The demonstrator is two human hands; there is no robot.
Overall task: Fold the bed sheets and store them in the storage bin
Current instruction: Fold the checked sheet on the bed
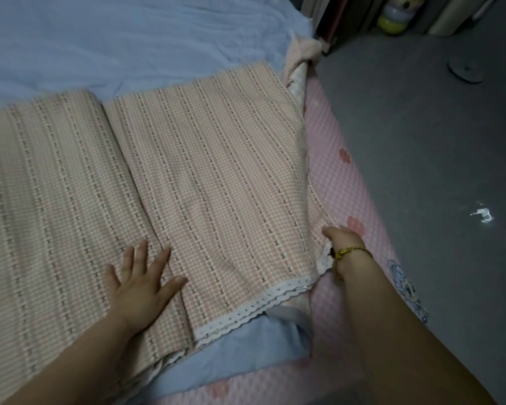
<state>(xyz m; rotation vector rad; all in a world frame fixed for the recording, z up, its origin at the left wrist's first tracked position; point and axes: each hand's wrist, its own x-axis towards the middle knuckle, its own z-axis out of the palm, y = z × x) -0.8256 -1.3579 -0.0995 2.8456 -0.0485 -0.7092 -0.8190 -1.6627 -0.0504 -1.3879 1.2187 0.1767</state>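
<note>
A peach checked bed sheet (pixel 205 176) with a white lace hem lies partly folded across the bed, its right half doubled over the left along a fold line. My left hand (pixel 142 283) presses flat on it near the fold, fingers spread. My right hand (pixel 341 239), with a yellow bracelet on the wrist, reaches to the sheet's right edge; its fingers are tucked under the cloth and hidden. A light blue sheet (pixel 123 36) lies spread behind, and a corner of blue cloth (pixel 246 349) shows under the hem. No storage bin is in view.
The pink checked mattress cover (pixel 330 159) with flower prints runs along the bed's right edge. Beyond it is grey floor (pixel 421 141) with a white scrap (pixel 484 215). A yellow toy (pixel 396 14) and dark furniture stand at the far wall.
</note>
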